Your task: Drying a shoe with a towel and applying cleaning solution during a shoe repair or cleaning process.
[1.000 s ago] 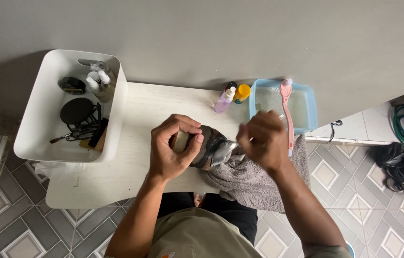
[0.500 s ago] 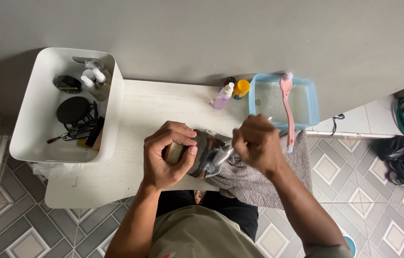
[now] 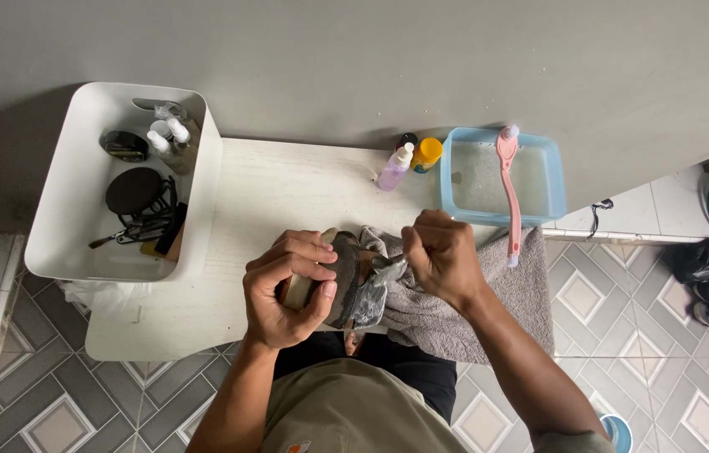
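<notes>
My left hand (image 3: 291, 289) grips a dark grey shoe (image 3: 348, 273) by its sole, holding it tilted over the table's front edge. My right hand (image 3: 442, 256) is closed on a small pale tool (image 3: 389, 267), possibly a brush, whose tip touches the shoe's wet, foamy side. Under the shoe and my right hand, a grey towel (image 3: 455, 315) hangs off the white table (image 3: 279, 193). What kind of tool it is stays unclear, because my fingers cover most of it.
A light blue tub (image 3: 549, 180) of water stands at the back right, and a pink long-handled brush (image 3: 509, 189) lies across it. Beside it are a purple bottle (image 3: 394, 168) and a yellow-capped jar (image 3: 427, 153). At the left is a white bin (image 3: 61, 226) holding bottles, tins and brushes. The floor is tiled.
My right hand has shifted a little along the shoe with the tool. My left hand has turned the shoe slightly and kept its grip.
</notes>
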